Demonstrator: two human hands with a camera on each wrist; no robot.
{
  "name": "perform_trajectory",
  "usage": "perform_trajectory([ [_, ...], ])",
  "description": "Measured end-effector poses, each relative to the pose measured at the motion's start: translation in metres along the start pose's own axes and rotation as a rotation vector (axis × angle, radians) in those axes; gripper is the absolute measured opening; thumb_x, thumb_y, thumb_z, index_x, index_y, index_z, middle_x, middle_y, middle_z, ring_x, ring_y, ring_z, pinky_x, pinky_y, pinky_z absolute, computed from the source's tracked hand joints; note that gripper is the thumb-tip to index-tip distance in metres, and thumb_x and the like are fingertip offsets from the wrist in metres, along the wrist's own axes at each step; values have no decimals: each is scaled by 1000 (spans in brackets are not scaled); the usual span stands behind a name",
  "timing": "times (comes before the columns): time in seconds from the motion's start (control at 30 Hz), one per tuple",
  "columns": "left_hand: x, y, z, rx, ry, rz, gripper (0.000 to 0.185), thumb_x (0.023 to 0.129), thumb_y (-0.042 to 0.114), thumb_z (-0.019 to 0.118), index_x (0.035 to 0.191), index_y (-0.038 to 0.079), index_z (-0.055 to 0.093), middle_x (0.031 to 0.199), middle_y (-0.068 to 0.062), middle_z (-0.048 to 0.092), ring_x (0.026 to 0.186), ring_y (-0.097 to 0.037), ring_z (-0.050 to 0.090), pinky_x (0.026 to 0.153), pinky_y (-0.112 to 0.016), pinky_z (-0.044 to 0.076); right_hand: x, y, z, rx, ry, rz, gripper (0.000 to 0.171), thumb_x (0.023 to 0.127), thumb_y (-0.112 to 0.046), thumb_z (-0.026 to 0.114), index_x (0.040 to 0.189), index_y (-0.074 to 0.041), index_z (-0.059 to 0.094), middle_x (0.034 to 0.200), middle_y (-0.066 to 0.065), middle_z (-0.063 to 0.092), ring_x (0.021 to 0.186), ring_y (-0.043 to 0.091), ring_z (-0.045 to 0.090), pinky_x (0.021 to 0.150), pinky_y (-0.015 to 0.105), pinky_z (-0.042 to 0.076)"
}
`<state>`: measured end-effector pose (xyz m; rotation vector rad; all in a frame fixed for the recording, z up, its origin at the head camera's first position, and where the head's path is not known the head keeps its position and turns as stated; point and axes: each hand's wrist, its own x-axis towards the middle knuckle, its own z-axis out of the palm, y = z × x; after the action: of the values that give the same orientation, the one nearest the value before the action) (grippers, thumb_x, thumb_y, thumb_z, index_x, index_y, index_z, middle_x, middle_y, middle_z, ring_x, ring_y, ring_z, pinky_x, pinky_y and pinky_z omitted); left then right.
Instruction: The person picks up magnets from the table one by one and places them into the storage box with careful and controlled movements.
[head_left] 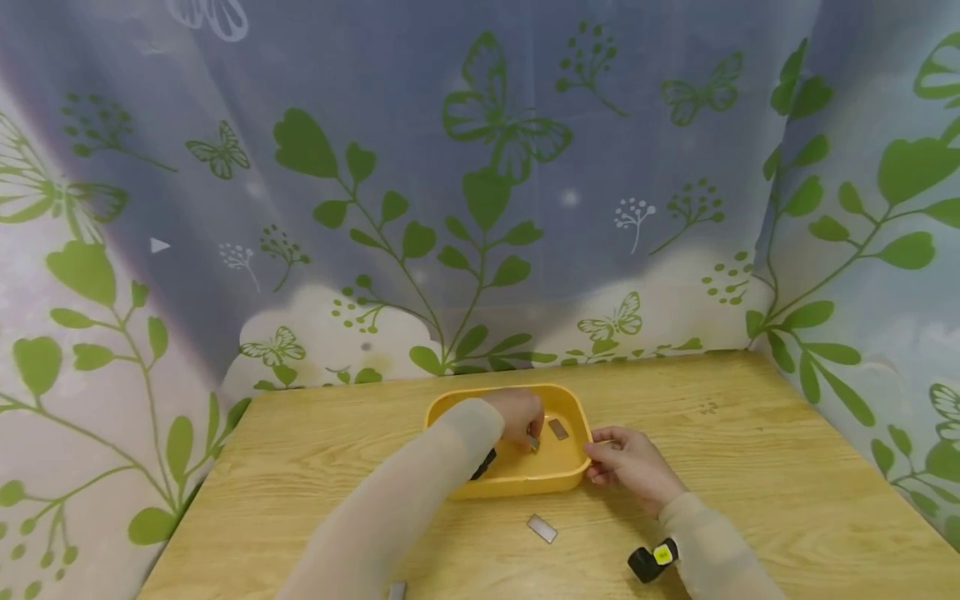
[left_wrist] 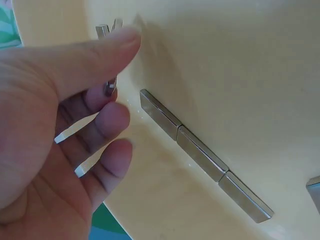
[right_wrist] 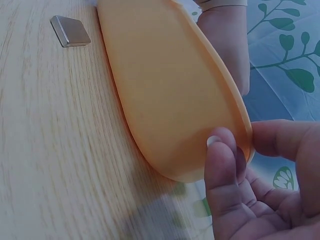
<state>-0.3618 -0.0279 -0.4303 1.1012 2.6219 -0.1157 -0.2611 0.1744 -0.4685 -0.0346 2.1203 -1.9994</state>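
A yellow plastic bin (head_left: 517, 487) stands on the table. My left hand (head_left: 519, 414) reaches down inside it. Between thumb and fingers that hand pinches small silver metal blocks (left_wrist: 102, 31), partly hidden by the thumb. Below the fingertips in the left wrist view, three like blocks (left_wrist: 201, 152) lie end to end in a row in the bin. Another block (left_wrist: 314, 192) shows at that view's right edge. My right hand (head_left: 633, 467) holds the bin's right end, with thumb and fingers at the rim, as the right wrist view also shows.
One silver block (head_left: 542, 528) lies on the wooden table (head_left: 712, 433) in front of the bin. Another block (head_left: 397, 591) shows at the bottom edge, beside the left sleeve (head_left: 390, 508). A leaf-and-butterfly patterned curtain (head_left: 480, 250) rises behind the table and at both sides.
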Motion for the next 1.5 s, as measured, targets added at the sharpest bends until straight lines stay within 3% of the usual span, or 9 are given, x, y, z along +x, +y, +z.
perform_trajectory([
  [0.3, -5, 7, -2, -21, -6, -21, 17, 76, 25, 84, 90, 23, 75, 88, 14, 66, 77, -1, 58, 67, -18, 49, 0, 0, 2, 10, 3, 3, 39, 96, -10, 58, 124, 14, 45, 85, 13, 62, 70, 17, 61, 60, 25, 53],
  [0.7, 1, 0, 2, -98, -18, -41, 11, 77, 23, 82, 84, 23, 73, 80, 15, 61, 72, -2, 55, 65, -19, 47, 1, -2, 2, 18, 11, 6, 38, 96, -10, 59, 123, 13, 46, 85, 12, 62, 70, 17, 61, 60, 25, 53],
  [1.27, 0, 1, 5, -114, -19, -61, 13, 78, 21, 82, 87, 23, 72, 84, 15, 61, 78, -3, 56, 69, -20, 49, 0, -1, 1, 15, 14, 11, 37, 96, -9, 57, 123, 13, 46, 86, 13, 62, 71, 18, 61, 60, 25, 53],
  [1.5, 2, -5, 10, -123, -14, -44, 12, 77, 24, 83, 78, 24, 71, 80, 15, 60, 74, -4, 56, 66, -20, 48, -1, -1, 2, 18, 9, 7, 37, 96, -8, 57, 123, 14, 46, 86, 13, 63, 70, 17, 61, 60, 25, 53],
])
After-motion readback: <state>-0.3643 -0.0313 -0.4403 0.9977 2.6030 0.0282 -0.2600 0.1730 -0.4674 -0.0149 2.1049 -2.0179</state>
